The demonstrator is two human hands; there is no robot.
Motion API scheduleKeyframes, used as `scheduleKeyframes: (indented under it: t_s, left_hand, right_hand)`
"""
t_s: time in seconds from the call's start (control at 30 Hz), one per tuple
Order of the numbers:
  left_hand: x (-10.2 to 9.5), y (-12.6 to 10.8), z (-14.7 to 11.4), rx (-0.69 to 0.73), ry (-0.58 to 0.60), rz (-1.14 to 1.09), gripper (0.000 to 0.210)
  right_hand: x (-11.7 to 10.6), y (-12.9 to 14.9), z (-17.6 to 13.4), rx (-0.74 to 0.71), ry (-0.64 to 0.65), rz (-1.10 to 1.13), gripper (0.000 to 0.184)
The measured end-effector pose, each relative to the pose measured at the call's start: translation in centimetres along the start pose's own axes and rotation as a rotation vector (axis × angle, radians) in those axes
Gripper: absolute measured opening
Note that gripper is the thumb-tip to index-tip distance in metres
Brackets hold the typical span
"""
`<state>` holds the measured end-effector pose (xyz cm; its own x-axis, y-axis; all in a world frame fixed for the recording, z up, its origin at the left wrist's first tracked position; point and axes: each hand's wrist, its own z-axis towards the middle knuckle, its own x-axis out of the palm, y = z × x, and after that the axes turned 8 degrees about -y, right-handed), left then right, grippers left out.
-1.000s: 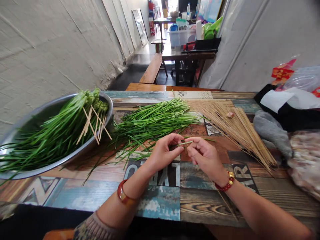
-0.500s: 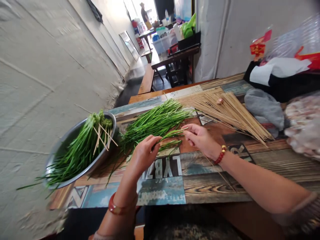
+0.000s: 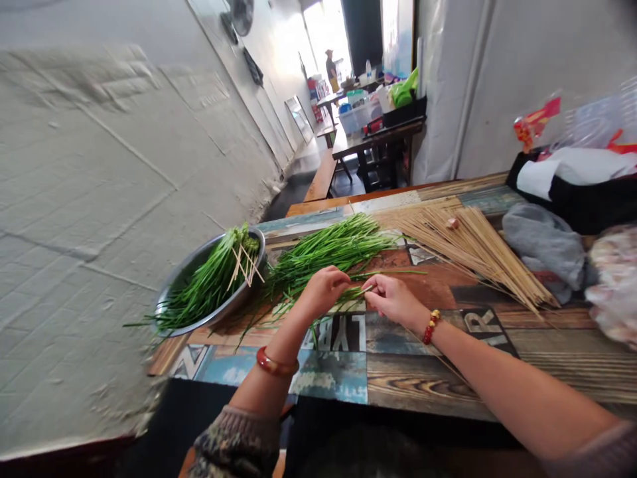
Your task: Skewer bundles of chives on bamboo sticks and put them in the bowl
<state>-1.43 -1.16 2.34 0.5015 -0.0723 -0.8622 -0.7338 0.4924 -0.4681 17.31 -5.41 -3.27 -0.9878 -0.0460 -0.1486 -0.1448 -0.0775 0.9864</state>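
Note:
Over the near side of a pile of green garlic chives (image 3: pixel 333 249), my left hand (image 3: pixel 326 290) is closed with its fingertips together; what they hold, if anything, is hidden. Facing it, my right hand (image 3: pixel 393 300) pinches the pale ends of a few garlic chives (image 3: pixel 354 294) low over the table. A thin bamboo skewer (image 3: pixel 450 369) runs out from under my right wrist; I cannot tell whether that hand grips it. One loose stalk (image 3: pixel 403 271) lies just beyond the right fingers.
At the left, a metal basin (image 3: pixel 172 330) holds chives bunched on skewers. Many bamboo skewers (image 3: pixel 478 245) are fanned out at right, near a grey plastic bag (image 3: pixel 542 242) and a bag of garlic (image 3: pixel 614 285). A person (image 3: pixel 331 70) stands far back.
The view has swung left. The chive stalk stretched between my hands now lies on the table, and my right hand has come down to the small bunch nearer me.

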Motion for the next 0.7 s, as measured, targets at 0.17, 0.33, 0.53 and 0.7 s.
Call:
scheduleKeyframes:
  t_s: [0.17, 0.33, 0.53, 0.7]
  left_hand:
    - [2.9, 0.1, 1.1, 0.079, 0.061, 0.047, 0.007]
    - [3.7, 0.7, 1.5, 0.038, 0.016, -0.026, 0.006]
    - [2.4, -0.3, 1.6, -0.179, -0.156, -0.511, 0.014]
    - [2.3, -2.4, 1.3, -0.332, -0.126, -1.001, 0.033]
  right_hand:
    - [0.3, -0.2, 0.4, -0.059, -0.014, 0.043, 0.011]
    - [0.1, -0.1, 0.5, -0.058, -0.029, 0.042, 0.012]
    - [-0.3, 0.0, 0.5, -0.024, -0.072, 0.085, 0.018]
    - [-0.4, 0.7, 0.0, 0.0, -0.103, 0.215, 0.022]
